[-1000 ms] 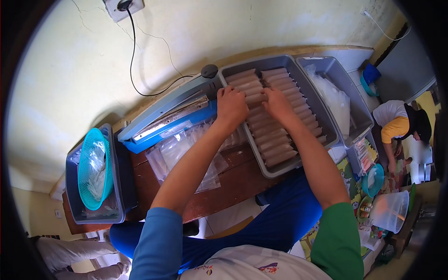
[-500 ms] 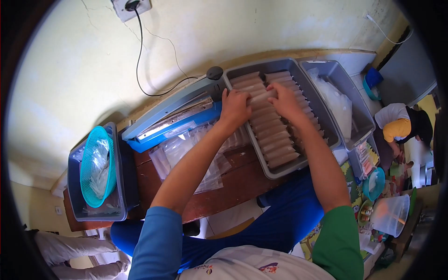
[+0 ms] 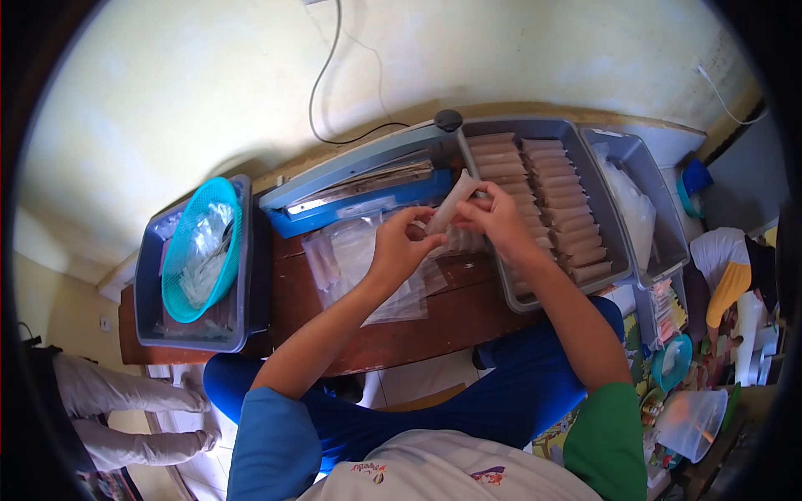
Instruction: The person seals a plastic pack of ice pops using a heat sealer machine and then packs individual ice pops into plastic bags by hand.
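Observation:
A filled plastic tube point(image 3: 452, 203), pale pinkish and slanted, is held between my two hands over the table. My right hand point(image 3: 499, 219) pinches it at the side near its upper part. The fingers of my left hand point(image 3: 403, 245) close around its lower end. Under and in front of my hands lie flat clear plastic bags point(image 3: 368, 271). Just behind them stands a blue bag sealer point(image 3: 359, 204) with a grey lever arm point(image 3: 351, 174). To the right, a grey tray point(image 3: 614, 250) holds rows of similar filled tubes point(image 3: 571, 204).
On the left, a turquoise basket point(image 3: 171, 280) with plastic pieces rests in a dark tub point(image 3: 149, 321). A second grey tray point(image 3: 664, 238) with a white plastic bag point(image 3: 637, 219) sits at right. A cable point(image 3: 313, 92) hangs along the wall. One person point(image 3: 723, 259) bends at right; another's legs point(image 3: 125, 409) show at left.
Both hands have moved left from above the tray of tubes to over the flat bags by the sealer, bringing one tube along. My view has shifted, so the table appears further right.

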Demonstrator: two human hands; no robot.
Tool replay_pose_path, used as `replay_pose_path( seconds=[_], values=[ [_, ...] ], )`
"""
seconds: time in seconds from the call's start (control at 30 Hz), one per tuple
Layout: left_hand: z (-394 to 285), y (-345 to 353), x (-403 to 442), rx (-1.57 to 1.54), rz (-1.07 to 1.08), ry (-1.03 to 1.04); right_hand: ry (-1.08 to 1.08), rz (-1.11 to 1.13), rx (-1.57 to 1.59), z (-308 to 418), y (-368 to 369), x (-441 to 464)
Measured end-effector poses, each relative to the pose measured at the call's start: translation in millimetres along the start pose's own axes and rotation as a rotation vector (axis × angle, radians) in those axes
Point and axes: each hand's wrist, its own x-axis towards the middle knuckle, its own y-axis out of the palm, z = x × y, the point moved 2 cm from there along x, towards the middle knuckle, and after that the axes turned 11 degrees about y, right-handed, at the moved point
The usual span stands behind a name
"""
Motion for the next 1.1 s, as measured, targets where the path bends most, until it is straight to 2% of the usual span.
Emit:
replay_pose_path(
  seconds=[0.3, 0.77, 0.87, 0.93, 0.97, 1.03, 1.1],
  values=[
    [4.9, -46.7, -71.0, -0.055, 0.003, -0.137, 0.204, 0.167, -0.034, -45.1, 68.9, -17.7],
    [30.6, -71.0, -125.0, -0.133, 0.049, -0.198, 0.392, 0.202, -0.02, -94.2, 103.7, -25.7],
    [36.8, -77.7, -130.5, -0.011, 0.109, -0.122, 0.441, 0.237, -0.075, -95.8, 101.9, -28.4],
    [34.5, -85.9, -131.3, 0.335, 0.216, 0.096, 0.465, 0.253, -0.109, -93.1, 101.8, -32.9],
    [34.3, -89.9, -130.9, 0.334, 0.213, 0.09, 0.481, 0.266, -0.144, -91.2, 101.1, -35.3],
    [28.5, -95.5, -129.5, 0.54, 0.269, 0.233, 0.53, 0.316, -0.207, -88.1, 98.5, -40.4],
    [19.4, -96.4, -127.2, 0.61, 0.252, 0.249, 0.574, 0.363, -0.266, -90.1, 94.2, -43.3]
  ],
)
